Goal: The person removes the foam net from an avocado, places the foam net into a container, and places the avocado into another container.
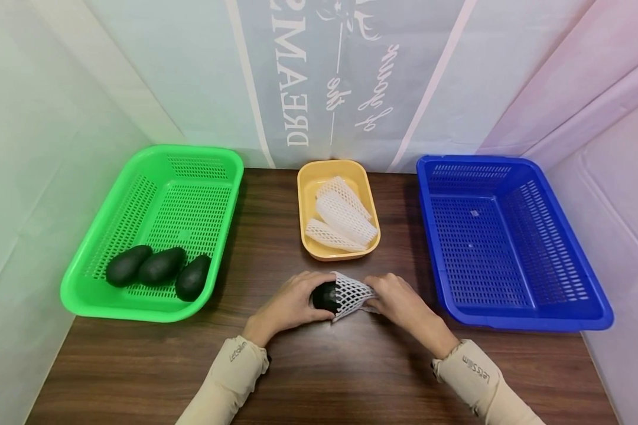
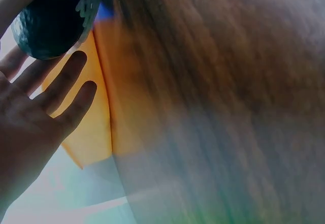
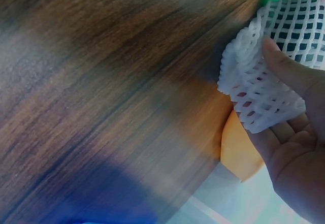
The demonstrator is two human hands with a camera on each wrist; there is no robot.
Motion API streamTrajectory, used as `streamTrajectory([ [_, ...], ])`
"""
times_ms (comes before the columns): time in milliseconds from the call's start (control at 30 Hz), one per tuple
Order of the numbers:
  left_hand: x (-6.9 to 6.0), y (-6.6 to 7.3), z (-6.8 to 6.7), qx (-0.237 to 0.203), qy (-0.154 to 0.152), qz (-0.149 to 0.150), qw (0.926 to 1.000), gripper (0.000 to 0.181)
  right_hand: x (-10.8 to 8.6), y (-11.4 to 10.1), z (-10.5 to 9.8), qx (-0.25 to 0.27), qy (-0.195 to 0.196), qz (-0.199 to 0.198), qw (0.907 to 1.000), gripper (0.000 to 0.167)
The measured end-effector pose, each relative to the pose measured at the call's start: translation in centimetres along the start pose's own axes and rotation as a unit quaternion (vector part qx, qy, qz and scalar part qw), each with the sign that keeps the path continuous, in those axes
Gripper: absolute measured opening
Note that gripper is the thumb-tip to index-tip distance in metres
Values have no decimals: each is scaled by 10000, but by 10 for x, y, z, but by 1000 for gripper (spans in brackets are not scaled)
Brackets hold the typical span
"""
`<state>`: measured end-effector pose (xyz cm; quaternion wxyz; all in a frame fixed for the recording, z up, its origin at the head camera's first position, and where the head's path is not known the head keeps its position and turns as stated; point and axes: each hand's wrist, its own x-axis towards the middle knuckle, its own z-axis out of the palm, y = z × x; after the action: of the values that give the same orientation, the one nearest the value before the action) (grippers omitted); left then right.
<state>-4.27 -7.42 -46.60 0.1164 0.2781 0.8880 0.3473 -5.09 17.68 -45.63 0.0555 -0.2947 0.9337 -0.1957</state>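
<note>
A dark avocado (image 1: 325,297) is partly inside a white foam net sleeve (image 1: 351,293) above the front middle of the table. My left hand (image 1: 292,300) holds the avocado's bare end between thumb and fingers; the left wrist view shows the same avocado (image 2: 51,21) with the net over its far side. With thumb and fingers, my right hand (image 1: 399,300) pinches the sleeve's other end. In the right wrist view the loose end of the net (image 3: 264,82) lies bunched across the fingers, and dark skin shows through the mesh.
At the left, a green basket (image 1: 69,289) contains several avocados (image 1: 162,267). A yellow tray (image 1: 309,248) with several foam net sleeves (image 1: 345,218) stands behind my hands. To the right is a blue basket (image 1: 531,323). A printed cloth (image 1: 340,141) hangs at the back.
</note>
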Motion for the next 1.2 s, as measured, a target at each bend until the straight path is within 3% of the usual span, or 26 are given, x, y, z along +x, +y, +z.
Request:
streamTrajectory([
  [300, -4, -1, -8, -74, 97, 2, 9999, 69, 2, 0, -6, -160, 173, -132, 9996, 29],
  [1200, -22, -7, -49, 72, 708, -283, 9971, 68, 4, 2, -40, -231, 455, 173, 9985, 28],
])
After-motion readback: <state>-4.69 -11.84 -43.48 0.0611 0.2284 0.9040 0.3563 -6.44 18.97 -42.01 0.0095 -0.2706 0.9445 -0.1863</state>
